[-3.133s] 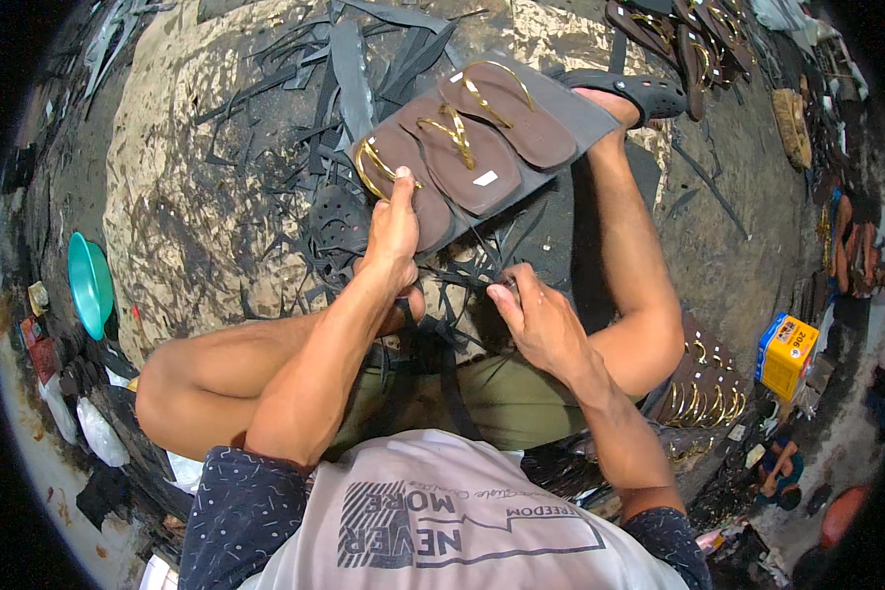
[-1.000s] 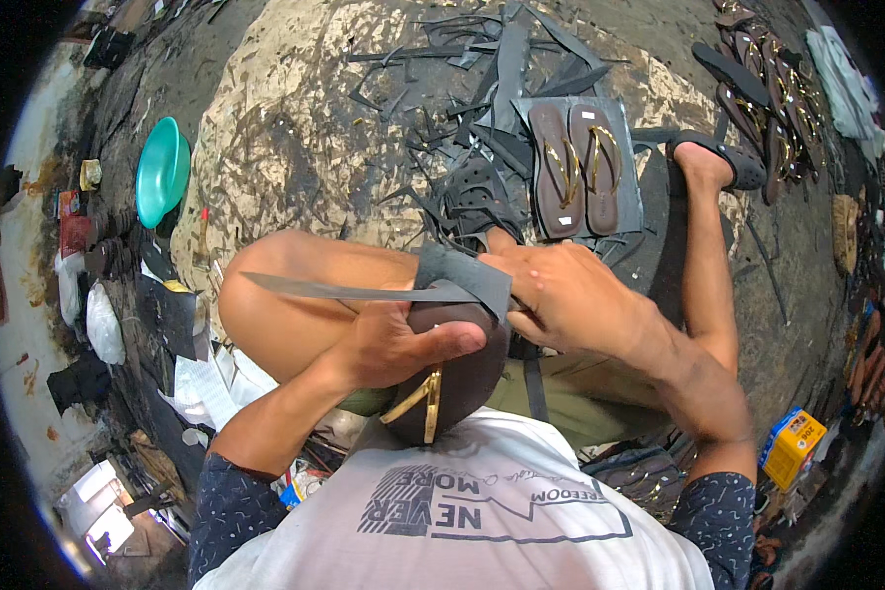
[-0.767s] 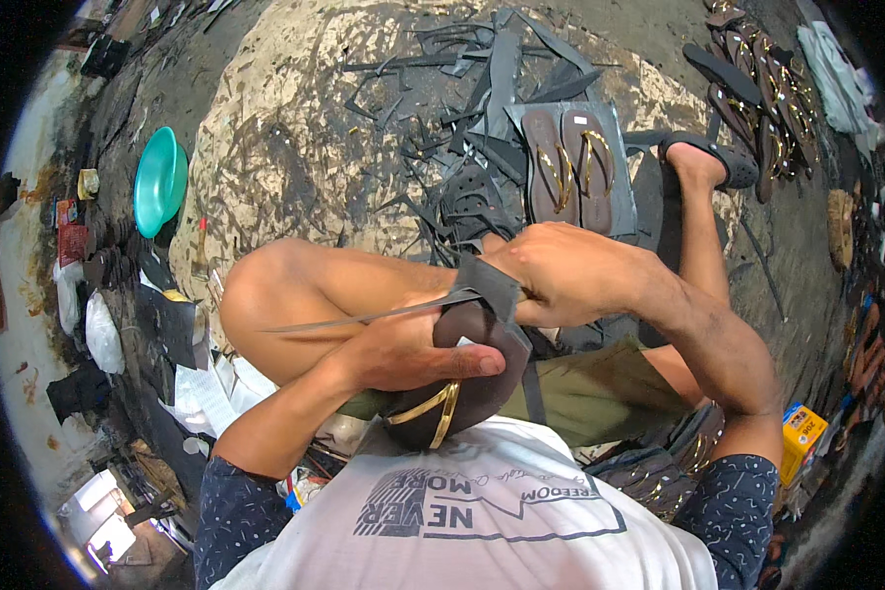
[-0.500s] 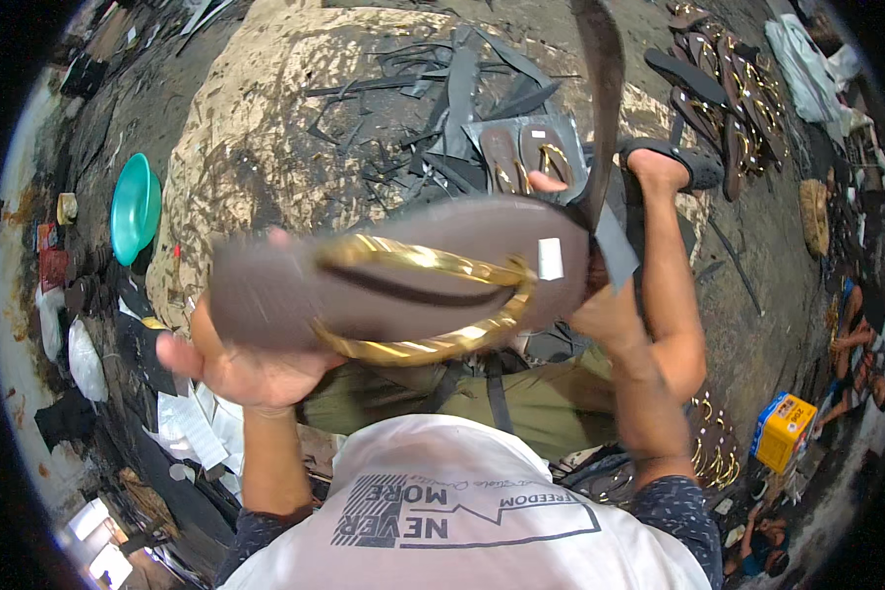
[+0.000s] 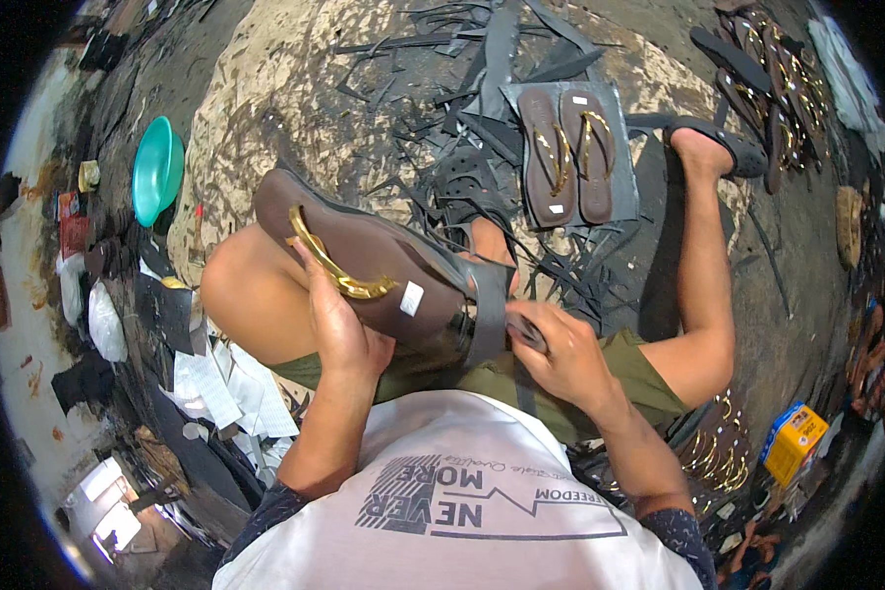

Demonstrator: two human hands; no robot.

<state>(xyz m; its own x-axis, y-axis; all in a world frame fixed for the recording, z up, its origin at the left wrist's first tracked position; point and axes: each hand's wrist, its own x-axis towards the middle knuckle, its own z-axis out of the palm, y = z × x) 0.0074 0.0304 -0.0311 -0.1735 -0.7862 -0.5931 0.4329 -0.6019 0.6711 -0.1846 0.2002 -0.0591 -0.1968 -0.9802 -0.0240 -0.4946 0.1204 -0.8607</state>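
A brown flip-flop with a gold strap and a white sticker is tilted over my lap, its heel end toward the left. My left hand holds it near the strap, fingers closed round its side. My right hand is shut on a dark knife at the other end of the sole; most of the blade is hidden. A grey rubber strip hangs at that end beside the knife. Beyond my lap, a pair of similar flip-flops lies on a grey rubber sheet.
Grey rubber offcuts are strewn over the floor ahead. A pile of gold-strapped flip-flops lies far right, a yellow box near right. To the left are a green basin and white papers. My feet stretch forward.
The flip-flop has swung down and tilted, its heel end now farther away. My right hand has brought the knife from a raised position to the sole's edge. The pair beyond has come into full view.
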